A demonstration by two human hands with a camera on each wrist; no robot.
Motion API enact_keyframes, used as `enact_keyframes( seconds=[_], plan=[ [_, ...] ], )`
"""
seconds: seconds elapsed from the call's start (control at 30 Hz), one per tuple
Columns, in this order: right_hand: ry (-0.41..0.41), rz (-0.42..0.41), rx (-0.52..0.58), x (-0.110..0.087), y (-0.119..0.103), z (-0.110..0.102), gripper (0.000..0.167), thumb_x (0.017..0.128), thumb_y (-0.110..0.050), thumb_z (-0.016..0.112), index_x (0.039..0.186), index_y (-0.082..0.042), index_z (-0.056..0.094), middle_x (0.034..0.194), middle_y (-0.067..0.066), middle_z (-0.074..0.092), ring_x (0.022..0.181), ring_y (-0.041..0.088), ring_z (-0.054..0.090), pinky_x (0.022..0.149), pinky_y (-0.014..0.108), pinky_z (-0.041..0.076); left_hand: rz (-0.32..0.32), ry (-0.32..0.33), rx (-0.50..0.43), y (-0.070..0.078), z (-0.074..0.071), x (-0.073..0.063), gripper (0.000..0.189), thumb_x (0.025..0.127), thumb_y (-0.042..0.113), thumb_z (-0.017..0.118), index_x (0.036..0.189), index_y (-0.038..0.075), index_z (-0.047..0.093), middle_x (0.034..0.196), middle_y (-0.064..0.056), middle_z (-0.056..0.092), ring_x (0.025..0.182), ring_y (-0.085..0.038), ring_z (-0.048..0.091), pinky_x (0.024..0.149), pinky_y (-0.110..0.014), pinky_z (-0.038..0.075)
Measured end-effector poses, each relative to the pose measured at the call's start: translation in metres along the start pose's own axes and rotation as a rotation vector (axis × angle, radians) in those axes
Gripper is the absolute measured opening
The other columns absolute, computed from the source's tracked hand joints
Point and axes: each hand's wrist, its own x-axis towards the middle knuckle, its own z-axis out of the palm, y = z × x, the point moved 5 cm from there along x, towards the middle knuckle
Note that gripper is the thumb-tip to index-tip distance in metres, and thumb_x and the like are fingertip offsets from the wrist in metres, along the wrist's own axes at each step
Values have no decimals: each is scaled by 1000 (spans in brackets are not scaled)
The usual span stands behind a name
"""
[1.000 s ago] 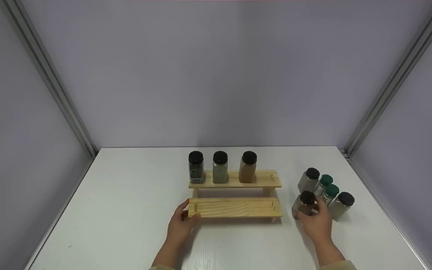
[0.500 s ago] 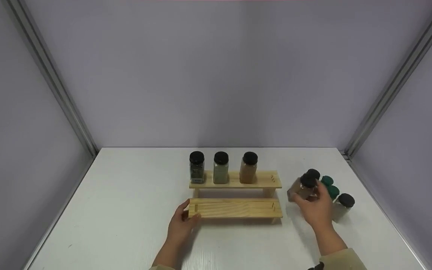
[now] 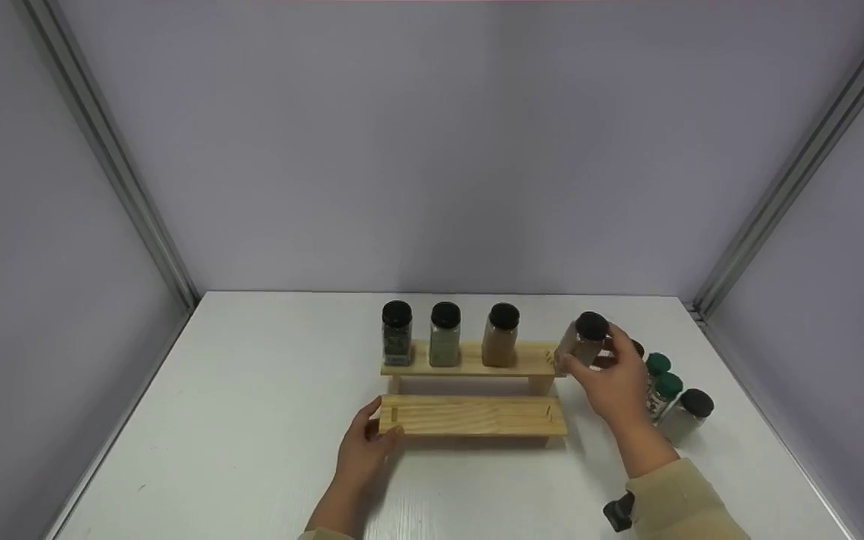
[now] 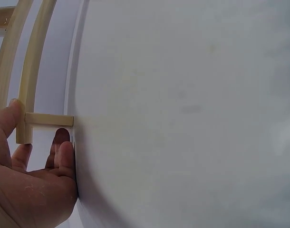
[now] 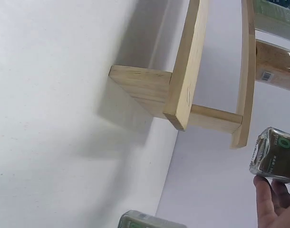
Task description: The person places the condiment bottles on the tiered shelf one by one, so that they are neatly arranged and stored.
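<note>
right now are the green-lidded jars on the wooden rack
No, both green-lidded jars are on the white table, to the right of the wooden rack.

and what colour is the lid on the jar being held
Black; the lid shows best in the head view.

Head view: dim, greyish, diffuse light. Back wall crossed by a soft, darker vertical band; tabletop rendered brighter, with a faint streak of glare picked up at bottom centre. Shadow thrown beneath the wooden rack. Left wrist view: tabletop washed out, softly focused, hazed at right; wooden rack bowed by the lens. Right wrist view: broad, soft-edged shadows cast across the tabletop; glints caught on the raised jar.
</note>
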Motion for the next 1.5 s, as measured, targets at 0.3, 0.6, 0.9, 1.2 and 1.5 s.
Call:
enact_keyframes(
  seconds=[0.3,0.6,0.9,1.2,1.5],
  plan=[
    [-79,24,-9,8,-3,20,76,86,-12,89,153,-7,53,134,23,64,105,38,69,77,23,54,-18,-5,-1,-3,3,1,74,98,21,78,159,-2,42,129,-25,66,115,-35,67,89,-42,59],
    [-111,41,15,11,-6,28,78,89,-9,85,157,-3,48,135,26,61,107,40,67,76,27,56,-11,-7,-8,2,4,0,73,98,20,78,158,-3,43,130,-26,65,117,-36,66,92,-44,58],
    [-104,26,21,12,-8,34,76,89,-13,86,155,-5,50,136,26,62,105,40,69,83,40,59,6,-6,-21,2,4,0,74,98,20,78,158,-5,41,127,-26,66,114,-38,68,90,-44,59],
    [-118,5,37,4,-1,31,87,87,-8,88,159,-3,40,137,27,59,110,43,68,89,45,59,-3,1,-24,-1,3,0,74,97,19,79,157,-5,42,128,-26,66,114,-36,68,88,-41,59],
    [148,-47,-67,-15,27,-19,74,85,-6,88,146,4,48,139,26,51,129,43,53,107,57,45,18,11,-24,0,-2,1,72,97,18,79,156,-6,43,129,-27,66,114,-36,67,87,-38,58]
  ],
)
